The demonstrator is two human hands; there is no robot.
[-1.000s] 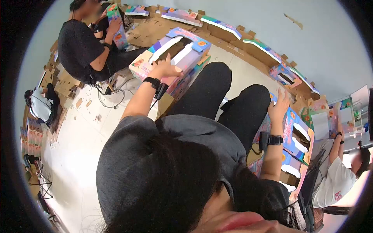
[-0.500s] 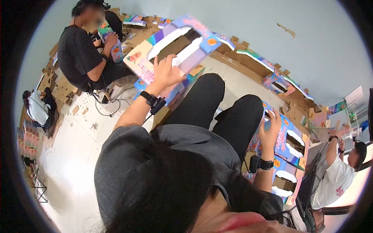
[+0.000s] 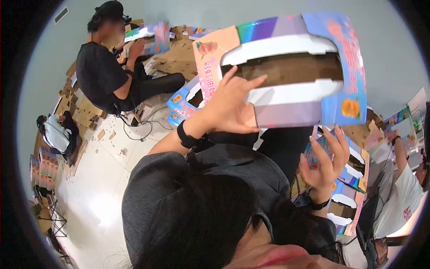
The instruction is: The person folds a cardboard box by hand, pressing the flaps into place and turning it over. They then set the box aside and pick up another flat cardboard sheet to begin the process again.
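My left hand grips the left end of a colourful cardboard box, which is raised in front of me above my knees. Its large opening has white flaps on both long sides and shows brown card inside. Fruit pictures and pink lettering mark the printed ends. Below the box's lower right corner, my right hand has its fingers spread and holds nothing. Behind that hand stand more printed boxes with similar openings.
Another blue printed box is beyond my left forearm. A seated person in black at the left handles a box. Cables lie on the floor. A person in a white shirt is at the right; another person sits far left.
The box in my left hand has moved right and closer, turning more level. My right hand has risen with its fingers spread. The view has shifted slightly.
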